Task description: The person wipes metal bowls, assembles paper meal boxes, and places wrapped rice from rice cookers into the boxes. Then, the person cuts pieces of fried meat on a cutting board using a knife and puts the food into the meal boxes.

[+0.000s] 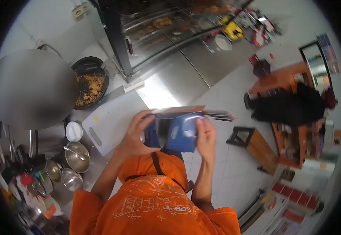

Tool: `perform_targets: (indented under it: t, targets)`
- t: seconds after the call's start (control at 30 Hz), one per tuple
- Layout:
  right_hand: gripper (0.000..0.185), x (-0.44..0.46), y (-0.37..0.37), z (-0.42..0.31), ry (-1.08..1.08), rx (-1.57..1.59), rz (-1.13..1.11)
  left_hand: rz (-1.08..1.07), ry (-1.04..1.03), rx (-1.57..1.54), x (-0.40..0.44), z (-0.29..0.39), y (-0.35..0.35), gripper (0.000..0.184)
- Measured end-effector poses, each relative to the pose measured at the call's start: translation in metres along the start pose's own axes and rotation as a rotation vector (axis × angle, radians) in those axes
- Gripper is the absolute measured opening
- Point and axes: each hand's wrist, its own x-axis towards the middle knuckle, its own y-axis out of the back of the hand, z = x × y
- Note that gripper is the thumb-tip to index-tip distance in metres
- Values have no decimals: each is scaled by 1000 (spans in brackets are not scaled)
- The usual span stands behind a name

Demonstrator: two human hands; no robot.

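Note:
Both my hands hold a blue cardboard box [184, 133] in front of my orange apron. My left hand [135, 135] is closed around its left side, thumb low and fingers near the top edge. My right hand [206, 138] grips the right edge, thumb against the blue face. A dark gap shows between two blue panels, so the box looks partly open; its contents cannot be made out. Along its top runs an orange and white edge, with thin dark strips sticking out to the right, blurred by motion.
A white cutting board [113, 117] lies on the counter at left, beside a black pan [90, 64] of crumbly brown food. Several metal bowls [77, 156] stand nearer me. A glass display case [158, 43] rises ahead. Right are a wooden stool [260, 150] and a person in black [288, 107].

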Motion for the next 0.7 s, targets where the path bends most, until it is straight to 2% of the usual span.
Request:
perform_targets:
  t: [0.03, 0.07, 0.13, 0.23, 0.27, 0.33, 0.37, 0.4, 0.5, 0.53, 0.63, 0.7]
  targets:
    - [37, 25, 8, -8, 13, 15, 21, 69, 63, 28, 5, -8, 1, 107]
    - [35, 53, 22, -5, 49, -84, -55, 115, 151, 106, 12, -14, 5, 105]
    - [32, 114, 47, 7, 137, -274, -223, 231, 163, 194, 26, -20, 2, 108]
    - [30, 212, 21, 29, 458, -771, -408, 362, 263, 295, 55, -4, -7, 109]
    - [30, 243, 8, 57, 500, -940, -400, 384, 301, 326, 67, 5, -12, 109]
    - [29, 300, -7, 139, 592, -1075, -404, 436, 347, 368, 88, 17, -25, 110]
    - [29, 321, -14, 156, 632, -1143, -385, 450, 359, 383, 99, 21, -31, 111]
    - [26, 329, -18, 154, 509, -1174, -509, 431, 393, 429, 108, 29, -37, 111]
    - [34, 322, -13, 149, 725, -973, -425, 450, 444, 500, 124, 38, -53, 110]
    - [38, 310, -10, 127, 878, -971, -316, 432, 457, 514, 127, 40, -55, 110]
    - [35, 250, -16, 32, 299, -212, -616, 383, 473, 567, 136, 44, -64, 111]
    - [34, 231, -24, 11, 134, -14, -961, 371, 469, 537, 138, 42, -73, 112]
